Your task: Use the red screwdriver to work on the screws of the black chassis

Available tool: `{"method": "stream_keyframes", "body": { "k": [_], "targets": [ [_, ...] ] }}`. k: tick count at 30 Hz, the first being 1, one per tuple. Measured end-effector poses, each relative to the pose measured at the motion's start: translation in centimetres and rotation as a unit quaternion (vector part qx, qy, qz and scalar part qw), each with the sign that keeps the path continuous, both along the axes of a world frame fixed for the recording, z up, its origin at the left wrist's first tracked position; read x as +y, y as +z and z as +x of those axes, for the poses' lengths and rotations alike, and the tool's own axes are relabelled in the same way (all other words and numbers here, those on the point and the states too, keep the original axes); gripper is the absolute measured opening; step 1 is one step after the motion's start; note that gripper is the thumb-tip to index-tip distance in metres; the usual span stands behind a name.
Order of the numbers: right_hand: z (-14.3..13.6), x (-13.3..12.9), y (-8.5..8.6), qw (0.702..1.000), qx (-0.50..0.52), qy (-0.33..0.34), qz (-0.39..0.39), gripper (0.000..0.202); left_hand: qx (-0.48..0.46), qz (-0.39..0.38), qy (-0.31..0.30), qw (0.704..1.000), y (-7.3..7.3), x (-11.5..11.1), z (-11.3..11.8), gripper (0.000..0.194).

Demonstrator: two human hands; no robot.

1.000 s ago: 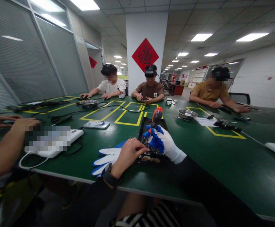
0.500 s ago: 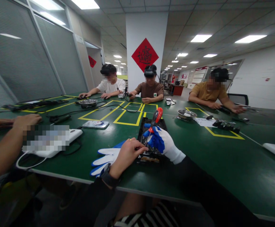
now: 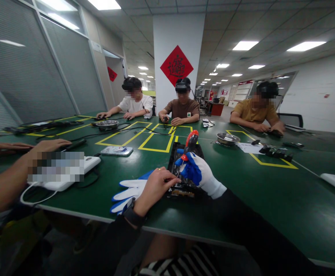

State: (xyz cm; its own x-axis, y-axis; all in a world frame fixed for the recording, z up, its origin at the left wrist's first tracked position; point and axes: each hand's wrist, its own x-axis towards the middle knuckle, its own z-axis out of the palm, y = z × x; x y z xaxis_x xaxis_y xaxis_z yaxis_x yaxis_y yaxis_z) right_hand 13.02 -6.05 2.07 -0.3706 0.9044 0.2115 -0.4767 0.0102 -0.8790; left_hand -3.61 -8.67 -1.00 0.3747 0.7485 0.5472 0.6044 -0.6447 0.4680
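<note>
My right hand [image 3: 199, 173], in a white and blue work glove, grips a red and black screwdriver [image 3: 191, 142]. The screwdriver leans, handle up, with its shaft pointing down into an opened black device casing [image 3: 181, 188]. My bare left hand [image 3: 155, 184] has thumb and forefinger pinched together beside the shaft's tip, over the casing. Whatever lies between those fingertips is too small to make out. The casing rests on the green table, its inner parts partly covered by both hands. A loose white and blue glove [image 3: 129, 190] lies beneath and left of my left hand.
A phone-like flat item [image 3: 117, 151] and a white box with a cable [image 3: 91, 164] lie left. Metal bowls [image 3: 227, 139] [image 3: 106, 125], papers and black parts [image 3: 276, 152] sit farther off. A neighbour's arm [image 3: 6, 176] reaches in from the left; several people sit around.
The fingers of my right hand have shifted slightly on the screwdriver, while its tip and my left hand stay put. The neighbour's hand at left has moved right towards a dark object.
</note>
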Motion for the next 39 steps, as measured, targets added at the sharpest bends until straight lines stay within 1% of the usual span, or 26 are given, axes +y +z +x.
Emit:
{"method": "stream_keyframes", "body": {
  "k": [1, 3, 5, 10, 12, 13, 17, 18, 20, 25, 27, 30, 32, 34, 39],
  "targets": [
    [0.07, 0.11, -0.07, 1.000, 0.003, 0.013, -0.002, 0.037, 0.003, 0.000, 0.000, 1.000, 0.00, 0.01, 0.01, 0.023],
    [0.15, 0.22, -0.22, 1.000, -0.004, 0.015, 0.004, 0.035, 0.008, 0.000, 0.000, 1.000, 0.00, 0.00, 0.01, 0.023],
    [0.10, 0.19, -0.30, 1.000, -0.013, -0.007, 0.012, 0.034, 0.011, -0.001, 0.001, 1.000, 0.00, -0.03, 0.00, 0.023],
    [-0.24, -0.31, -0.03, 0.995, -0.045, -0.093, 0.012, 0.028, 0.008, -0.002, 0.006, 1.000, 0.00, -0.12, -0.02, 0.024],
    [-0.27, -0.45, 0.16, 0.992, -0.057, -0.111, 0.012, 0.028, 0.005, -0.002, 0.006, 1.000, -0.03, -0.11, -0.01, 0.025],
    [-0.24, -0.45, 0.22, 0.993, -0.053, -0.105, 0.009, 0.029, 0.003, -0.003, 0.006, 1.000, -0.06, -0.09, 0.00, 0.025],
    [-0.01, -0.09, 0.12, 1.000, -0.008, -0.029, 0.000, 0.037, -0.005, -0.004, 0.004, 1.000, -0.16, -0.03, -0.01, 0.022],
    [0.03, 0.01, 0.03, 1.000, -0.005, -0.019, 0.000, 0.037, -0.006, -0.005, 0.003, 1.000, -0.16, -0.03, -0.02, 0.021],
    [0.04, 0.10, -0.16, 0.999, -0.012, -0.030, 0.002, 0.034, -0.003, -0.005, 0.002, 1.000, -0.13, -0.06, -0.04, 0.020],
    [-0.13, -0.25, -0.27, 0.992, -0.046, -0.111, 0.028, 0.027, 0.008, -0.005, 0.014, 1.000, 0.01, -0.16, -0.04, 0.024],
    [-0.17, -0.33, -0.16, 0.994, -0.039, -0.101, 0.024, 0.028, 0.011, -0.006, 0.016, 1.000, 0.01, -0.15, -0.03, 0.025],
    [-0.13, -0.26, 0.01, 0.999, -0.006, -0.039, 0.003, 0.035, 0.012, -0.006, 0.016, 1.000, -0.02, -0.12, -0.02, 0.024],
    [-0.07, -0.19, 0.05, 1.000, 0.004, -0.017, 0.000, 0.036, 0.011, -0.004, 0.015, 1.000, -0.03, -0.12, -0.02, 0.023],
    [-0.03, -0.12, 0.00, 1.000, -0.001, -0.029, 0.005, 0.034, 0.012, -0.003, 0.014, 1.000, -0.04, -0.13, -0.03, 0.023],
    [-0.21, 0.08, -0.40, 0.996, -0.012, -0.084, 0.015, 0.027, 0.019, 0.001, 0.014, 1.000, -0.08, -0.10, -0.03, 0.023]
  ]
}}
